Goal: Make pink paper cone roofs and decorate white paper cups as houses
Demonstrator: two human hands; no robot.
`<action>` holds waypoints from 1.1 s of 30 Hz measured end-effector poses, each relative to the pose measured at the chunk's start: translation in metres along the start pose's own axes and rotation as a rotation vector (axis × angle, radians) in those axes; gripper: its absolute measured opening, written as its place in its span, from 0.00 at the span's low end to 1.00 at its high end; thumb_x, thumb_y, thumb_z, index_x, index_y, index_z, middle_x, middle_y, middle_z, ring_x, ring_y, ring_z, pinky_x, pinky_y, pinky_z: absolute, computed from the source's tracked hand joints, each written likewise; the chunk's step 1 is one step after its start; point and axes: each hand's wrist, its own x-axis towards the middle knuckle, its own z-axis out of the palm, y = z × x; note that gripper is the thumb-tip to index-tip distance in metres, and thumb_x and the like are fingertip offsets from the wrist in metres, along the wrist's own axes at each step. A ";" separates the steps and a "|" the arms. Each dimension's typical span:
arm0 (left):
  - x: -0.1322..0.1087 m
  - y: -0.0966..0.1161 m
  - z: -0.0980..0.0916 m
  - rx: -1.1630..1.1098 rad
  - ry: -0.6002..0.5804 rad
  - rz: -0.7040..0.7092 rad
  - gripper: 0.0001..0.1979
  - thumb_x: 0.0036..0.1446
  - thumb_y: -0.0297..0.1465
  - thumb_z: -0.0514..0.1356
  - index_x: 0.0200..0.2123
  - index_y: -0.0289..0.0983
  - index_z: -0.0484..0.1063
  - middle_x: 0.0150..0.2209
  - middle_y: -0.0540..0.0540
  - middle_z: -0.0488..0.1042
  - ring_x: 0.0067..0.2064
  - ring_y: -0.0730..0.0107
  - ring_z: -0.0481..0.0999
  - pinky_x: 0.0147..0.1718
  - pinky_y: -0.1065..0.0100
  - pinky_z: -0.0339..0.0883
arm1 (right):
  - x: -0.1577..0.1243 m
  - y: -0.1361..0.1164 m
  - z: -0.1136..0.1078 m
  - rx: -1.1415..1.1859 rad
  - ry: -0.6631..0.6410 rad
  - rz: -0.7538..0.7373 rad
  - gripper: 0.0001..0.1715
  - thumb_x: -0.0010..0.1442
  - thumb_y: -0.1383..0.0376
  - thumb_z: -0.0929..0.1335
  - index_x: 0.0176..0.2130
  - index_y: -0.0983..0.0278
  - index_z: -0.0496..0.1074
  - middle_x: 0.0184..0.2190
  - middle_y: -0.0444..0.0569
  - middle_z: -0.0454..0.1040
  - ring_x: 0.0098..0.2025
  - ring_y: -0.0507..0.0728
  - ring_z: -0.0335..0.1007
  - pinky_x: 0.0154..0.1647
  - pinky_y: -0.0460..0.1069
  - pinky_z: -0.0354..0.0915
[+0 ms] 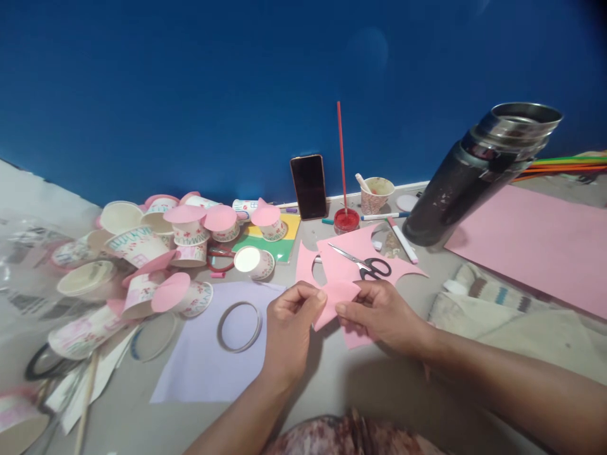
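Both of my hands pinch a small folded piece of pink paper low in the middle of the view. My left hand grips its left edge with closed fingers. My right hand holds its right side between thumb and fingers. Just behind them lies a larger cut pink sheet with black-handled scissors resting on it. A bangle-like ring lies on a lilac sheet to the left of my left hand.
A heap of paper cups with pink lids fills the left. A phone leans on the blue wall beside a red pot with a stick, a cup and markers. A steel flask and a big pink sheet are at right.
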 end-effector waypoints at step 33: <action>-0.001 0.008 0.004 0.151 -0.125 -0.087 0.11 0.52 0.36 0.66 0.25 0.35 0.73 0.24 0.51 0.69 0.29 0.72 0.64 0.30 0.70 0.59 | -0.005 0.003 0.005 -0.169 -0.061 0.098 0.14 0.49 0.57 0.73 0.24 0.64 0.70 0.19 0.41 0.69 0.23 0.50 0.64 0.22 0.44 0.61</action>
